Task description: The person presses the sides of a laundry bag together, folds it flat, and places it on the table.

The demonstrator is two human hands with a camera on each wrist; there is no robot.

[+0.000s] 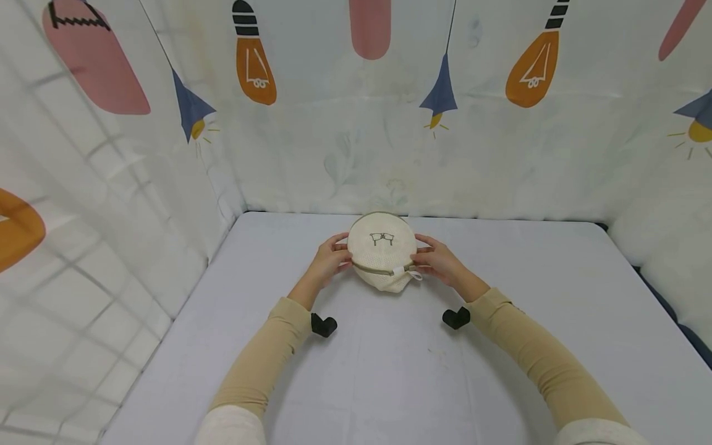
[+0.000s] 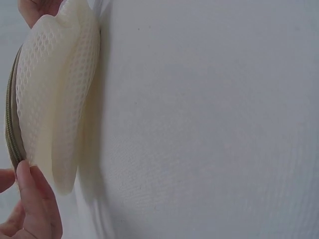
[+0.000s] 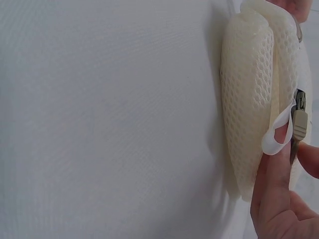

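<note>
A cream mesh laundry bag (image 1: 382,247) with a round top, an outline of glasses on it and an olive zipper round its rim is over the far middle of the table. My left hand (image 1: 328,261) pinches the rim on the left side; the left wrist view has its fingertips (image 2: 27,181) at the zipper edge. On the opposite side, my right hand (image 1: 441,264) holds the rim, thumb above and fingers beneath. Close by those fingers, the right wrist view has a beige zipper pull (image 3: 300,124) and a white ribbon loop (image 3: 271,142). The soft mesh body sags below the rim.
A white table (image 1: 389,371) spreads beneath both arms. Behind it hangs a white curtain (image 1: 306,161) printed with lamps and bulbs, and more fabric closes off both sides. A dark heart-shaped piece (image 1: 324,325) sits by the left cuff, another (image 1: 456,317) by the right.
</note>
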